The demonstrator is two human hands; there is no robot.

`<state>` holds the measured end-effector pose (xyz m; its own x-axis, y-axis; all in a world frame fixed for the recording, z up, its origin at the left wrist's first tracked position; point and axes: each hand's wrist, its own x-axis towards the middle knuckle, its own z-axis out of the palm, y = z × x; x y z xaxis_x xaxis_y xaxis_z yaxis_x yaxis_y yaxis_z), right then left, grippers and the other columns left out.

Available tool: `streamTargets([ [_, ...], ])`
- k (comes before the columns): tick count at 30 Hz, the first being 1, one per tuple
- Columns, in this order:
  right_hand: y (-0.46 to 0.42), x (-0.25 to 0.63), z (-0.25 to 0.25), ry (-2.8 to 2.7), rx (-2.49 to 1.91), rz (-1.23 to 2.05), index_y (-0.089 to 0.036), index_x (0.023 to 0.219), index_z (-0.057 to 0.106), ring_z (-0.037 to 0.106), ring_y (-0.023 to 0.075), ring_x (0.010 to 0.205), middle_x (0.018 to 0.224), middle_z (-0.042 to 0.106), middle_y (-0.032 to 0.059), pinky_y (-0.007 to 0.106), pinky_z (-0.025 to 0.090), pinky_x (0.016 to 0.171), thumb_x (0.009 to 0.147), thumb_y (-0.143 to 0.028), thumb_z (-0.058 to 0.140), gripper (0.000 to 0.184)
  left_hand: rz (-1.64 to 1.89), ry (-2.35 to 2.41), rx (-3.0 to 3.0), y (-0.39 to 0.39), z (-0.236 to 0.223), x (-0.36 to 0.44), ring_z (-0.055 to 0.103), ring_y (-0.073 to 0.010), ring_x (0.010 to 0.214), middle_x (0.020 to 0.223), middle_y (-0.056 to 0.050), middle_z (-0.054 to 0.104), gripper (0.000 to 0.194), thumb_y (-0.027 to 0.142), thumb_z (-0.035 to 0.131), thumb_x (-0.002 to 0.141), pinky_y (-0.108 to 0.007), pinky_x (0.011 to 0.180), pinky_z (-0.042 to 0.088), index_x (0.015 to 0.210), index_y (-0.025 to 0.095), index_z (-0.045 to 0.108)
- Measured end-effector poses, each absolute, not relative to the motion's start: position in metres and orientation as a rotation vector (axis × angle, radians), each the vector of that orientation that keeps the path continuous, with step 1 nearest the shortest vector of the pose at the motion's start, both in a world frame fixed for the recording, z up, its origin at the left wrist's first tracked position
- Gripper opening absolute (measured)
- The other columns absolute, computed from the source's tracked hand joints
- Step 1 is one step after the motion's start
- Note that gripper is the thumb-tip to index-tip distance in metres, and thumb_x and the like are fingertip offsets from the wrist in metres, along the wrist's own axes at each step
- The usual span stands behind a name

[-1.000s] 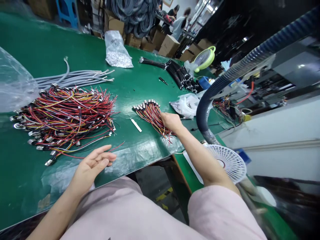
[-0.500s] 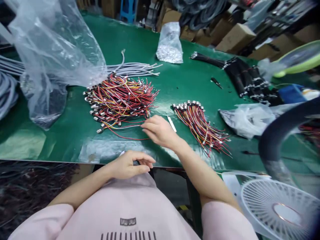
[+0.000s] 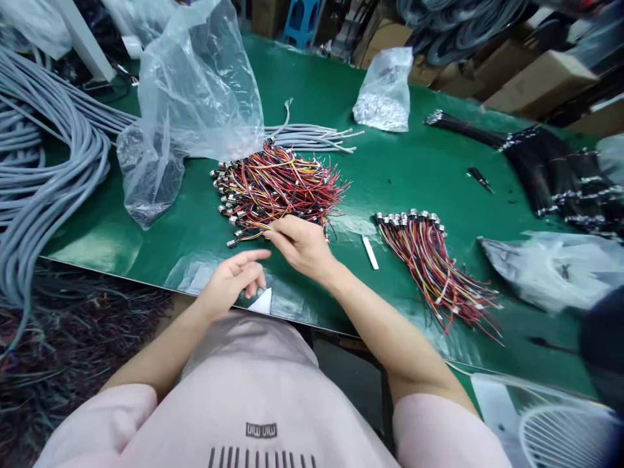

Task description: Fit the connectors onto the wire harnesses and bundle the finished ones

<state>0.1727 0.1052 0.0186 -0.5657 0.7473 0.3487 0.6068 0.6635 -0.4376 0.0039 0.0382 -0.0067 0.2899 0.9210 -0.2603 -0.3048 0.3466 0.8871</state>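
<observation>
A heap of wired connectors (image 3: 287, 185), metal plugs with red, yellow, black and white leads, lies mid-table. At its near edge my right hand (image 3: 305, 244) pinches the leads of one wired connector (image 3: 246, 235), whose metal plug points left. Just left and nearer, my left hand (image 3: 236, 279) hovers by the table edge, index finger stretched out and the others loosely bent, holding nothing. To the right a neater bundle of wired connectors (image 3: 433, 260) lies with plugs at the far end. Between heap and bundle is a small white strip (image 3: 370, 252).
Grey cables (image 3: 63, 149) drape over the left side. A clear plastic bag (image 3: 199, 84) stands behind the heap, another bag of small parts (image 3: 385, 91) farther back. Black cable bundles (image 3: 550, 162), a dark pen-like tool (image 3: 480, 179) and a white fan (image 3: 565, 435) are at right.
My right hand has moved left along the leads toward the plug. My left hand has risen toward it, index finger now extended. The camera view has shifted left.
</observation>
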Motion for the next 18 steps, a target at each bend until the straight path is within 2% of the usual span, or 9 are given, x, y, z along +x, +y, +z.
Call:
streamTargets([
  [2, 0.092, 0.186, 0.033, -2.405, -0.932, 0.369, -0.016, 0.087, 0.065, 0.053, 0.0108, 0.066, 0.075, 0.061, 0.0022, 0.022, 0.036, 0.061, 0.099, -0.029, 0.045, 0.026, 1.021, 0.773, 0.698, 0.046, -0.003, 0.016, 0.045, -0.005, 0.041, 0.061, 0.002, 0.062, 0.049, 0.052, 0.073, 0.075, -0.016, 0.039, 0.034, 0.106, 0.014, 0.067],
  [5, 0.071, 0.212, 0.052, -2.496, -0.903, 0.546, -0.016, 0.107, 0.063, 0.057, 0.0109, 0.07, 0.083, 0.065, 0.0028, 0.022, 0.04, 0.063, 0.096, -0.026, 0.05, 0.02, 1.075, 0.631, 0.568, 0.055, 0.007, 0.031, 0.044, -0.0047, 0.039, 0.053, 0.004, 0.056, 0.038, 0.047, 0.077, 0.074, -0.015, 0.038, 0.034, 0.09, 0.014, 0.07],
  [7, 0.062, 0.233, 0.06, -2.444, -0.964, 0.828, -0.017, 0.126, 0.054, 0.059, 0.0113, 0.072, 0.087, 0.066, 0.0019, 0.023, 0.044, 0.068, 0.091, -0.029, 0.059, 0.038, 1.092, 0.583, 0.522, 0.059, 0.012, 0.036, 0.045, -0.0047, 0.04, 0.051, 0.003, 0.055, 0.027, 0.038, 0.078, 0.075, -0.015, 0.04, 0.036, 0.079, 0.013, 0.07],
  [9, 0.059, 0.256, 0.062, -2.312, -0.996, 1.168, -0.017, 0.136, 0.046, 0.06, 0.0118, 0.074, 0.086, 0.066, 0.0007, 0.025, 0.047, 0.072, 0.085, -0.037, 0.067, 0.059, 1.095, 0.553, 0.488, 0.063, 0.015, 0.036, 0.048, -0.0052, 0.042, 0.052, 0.003, 0.056, 0.021, 0.032, 0.075, 0.078, -0.015, 0.041, 0.038, 0.075, 0.012, 0.07],
  [11, 0.057, 0.276, 0.056, -2.111, -0.95, 1.538, -0.014, 0.137, 0.045, 0.063, 0.0128, 0.077, 0.084, 0.067, 0.0017, 0.027, 0.049, 0.074, 0.085, -0.044, 0.067, 0.063, 1.088, 0.545, 0.451, 0.068, 0.015, 0.034, 0.048, -0.0056, 0.043, 0.052, 0.002, 0.055, 0.019, 0.028, 0.069, 0.084, -0.015, 0.04, 0.039, 0.074, 0.012, 0.07],
  [14, 0.053, 0.296, 0.039, -1.677, -0.835, 1.977, -0.009, 0.132, 0.049, 0.066, 0.0135, 0.073, 0.081, 0.07, 0.0054, 0.028, 0.052, 0.072, 0.091, -0.05, 0.057, 0.058, 1.085, 0.572, 0.385, 0.073, 0.013, 0.032, 0.048, -0.0058, 0.044, 0.052, 0.002, 0.053, 0.029, 0.024, 0.054, 0.095, -0.015, 0.039, 0.038, 0.074, 0.012, 0.069],
  [18, 0.046, 0.302, 0.017, -1.248, -0.804, 2.195, -0.009, 0.121, 0.058, 0.068, 0.0136, 0.064, 0.087, 0.073, 0.0096, 0.028, 0.055, 0.064, 0.091, -0.049, 0.058, 0.05, 1.081, 0.622, 0.324, 0.078, 0.01, 0.034, 0.046, -0.0062, 0.043, 0.051, 0.001, 0.052, 0.047, 0.023, 0.033, 0.102, -0.015, 0.039, 0.037, 0.073, 0.011, 0.067],
])
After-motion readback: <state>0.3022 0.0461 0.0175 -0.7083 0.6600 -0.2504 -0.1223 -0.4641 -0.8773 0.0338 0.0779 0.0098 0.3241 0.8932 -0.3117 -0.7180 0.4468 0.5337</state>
